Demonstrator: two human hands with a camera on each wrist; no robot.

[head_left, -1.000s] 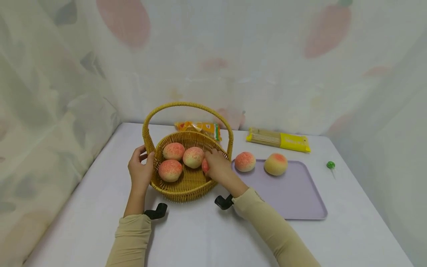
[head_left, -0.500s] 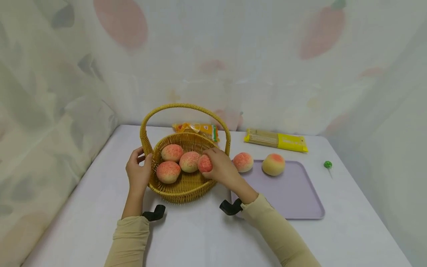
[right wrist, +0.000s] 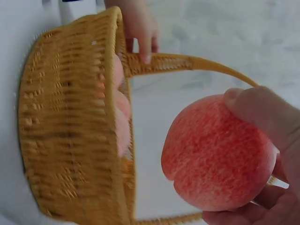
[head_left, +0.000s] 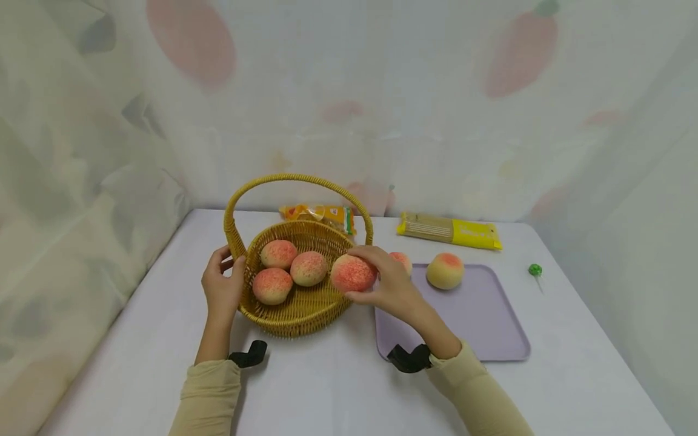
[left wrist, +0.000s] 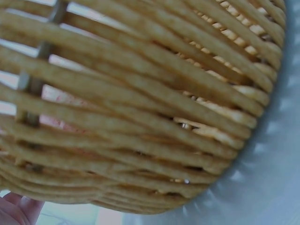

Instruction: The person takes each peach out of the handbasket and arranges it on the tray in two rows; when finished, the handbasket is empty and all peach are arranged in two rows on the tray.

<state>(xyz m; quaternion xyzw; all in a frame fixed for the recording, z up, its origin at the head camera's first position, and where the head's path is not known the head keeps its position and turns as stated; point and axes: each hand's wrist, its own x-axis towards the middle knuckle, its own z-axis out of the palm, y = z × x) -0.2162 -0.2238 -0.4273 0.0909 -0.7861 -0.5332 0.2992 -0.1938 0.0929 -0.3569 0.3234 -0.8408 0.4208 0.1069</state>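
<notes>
My right hand [head_left: 402, 292] holds a pink-red peach [head_left: 353, 274] between thumb and fingers, over the right rim of a yellow wicker basket [head_left: 291, 327]. Up close in the right wrist view, the held peach [right wrist: 218, 154] shows its crease, well apart from the basket wall [right wrist: 65, 126]. At the left, my left hand [head_left: 222, 284] grips the basket where the arched handle [head_left: 297, 177] meets the rim. Three peaches [head_left: 272, 286] lie inside the basket. Woven strands [left wrist: 131, 103] fill most of the left wrist view.
A lilac tray [head_left: 480, 327] lies to the right, with a yellowish peach [head_left: 445, 270] and another peach [head_left: 402, 260] partly behind my right hand. Beyond are an orange food packet [head_left: 322, 213] and a yellow noodle packet [head_left: 449, 231]. A green lollipop [head_left: 535, 270] lies far right.
My right hand has lifted the peach up from inside the basket and moved it right, to above the rim. The left hand has kept its grip on the basket.
</notes>
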